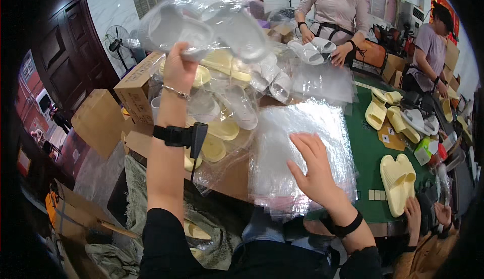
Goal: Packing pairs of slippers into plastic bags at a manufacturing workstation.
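My left hand [182, 67] is raised at the upper left and closed on a clear plastic bag that holds a pair of pale grey slippers [184, 32]. The bag hangs over a pile of bagged slippers, among them pale yellow slippers [222, 127] and white slippers [280, 85]. My right hand [317, 173] is open, fingers spread, over a stack of flat clear plastic bags [275, 143] in front of me. Whether its fingertips touch the top bag I cannot tell.
Cardboard boxes [135, 85] stand left of the pile. Across the table a person holds white slippers [313, 51]. On the green mat [360, 150] lies a pair of yellow slippers [397, 180], touched by a co-worker's hand [413, 211]. More slippers crowd the right side.
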Motion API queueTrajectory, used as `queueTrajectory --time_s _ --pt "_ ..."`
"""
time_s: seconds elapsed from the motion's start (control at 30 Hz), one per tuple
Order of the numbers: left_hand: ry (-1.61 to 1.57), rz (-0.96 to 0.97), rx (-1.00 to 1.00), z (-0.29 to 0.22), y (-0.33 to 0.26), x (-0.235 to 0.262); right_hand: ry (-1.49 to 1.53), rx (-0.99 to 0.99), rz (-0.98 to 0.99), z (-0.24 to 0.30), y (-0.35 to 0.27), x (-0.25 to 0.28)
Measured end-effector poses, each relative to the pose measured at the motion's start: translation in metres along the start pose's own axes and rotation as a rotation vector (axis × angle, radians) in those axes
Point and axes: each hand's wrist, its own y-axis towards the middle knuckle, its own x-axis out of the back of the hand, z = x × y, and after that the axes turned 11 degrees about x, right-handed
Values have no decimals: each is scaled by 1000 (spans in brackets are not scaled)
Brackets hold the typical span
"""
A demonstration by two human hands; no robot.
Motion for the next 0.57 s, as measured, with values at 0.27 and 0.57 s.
queueTrajectory --time_s 0.27,0.57 --pt "338 -656 -12 45 28 118 58 -206 121 -39 -32 -20" --pt "367 -979 82 53 -1 97 356 -440 129 -66 -4 -70"
